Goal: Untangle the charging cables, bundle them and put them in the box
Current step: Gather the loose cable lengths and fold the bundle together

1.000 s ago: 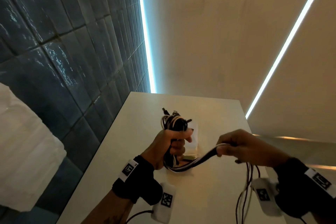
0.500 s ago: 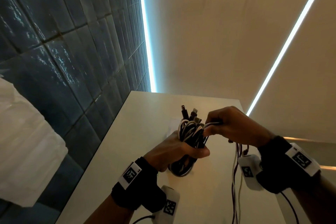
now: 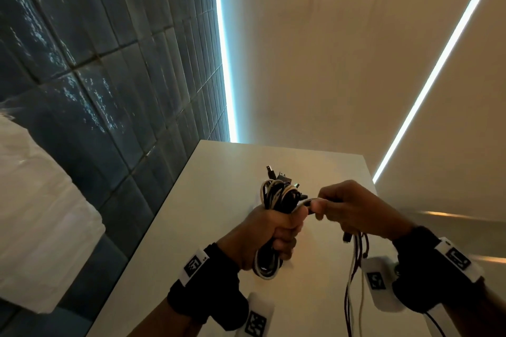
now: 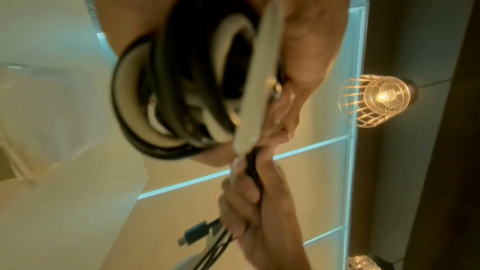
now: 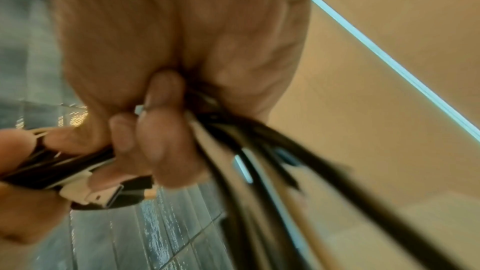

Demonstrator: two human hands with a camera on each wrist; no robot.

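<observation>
Fingers (image 3: 284,230) of the left hand (image 3: 262,235) clamp the coiled cable bundle (image 3: 279,197) above the white table (image 3: 219,200); right hand (image 3: 353,210) pinches the loose cable ends (image 3: 356,257). If either grip slackens, I think the coil springs open and tangles again. No box is visible.

The left hand (image 3: 269,235) was raised upright in a closed fist, its thumb pressed across the front. The right hand (image 3: 353,209) sat level just beside it, fingertips pinched together against the left thumb.
</observation>
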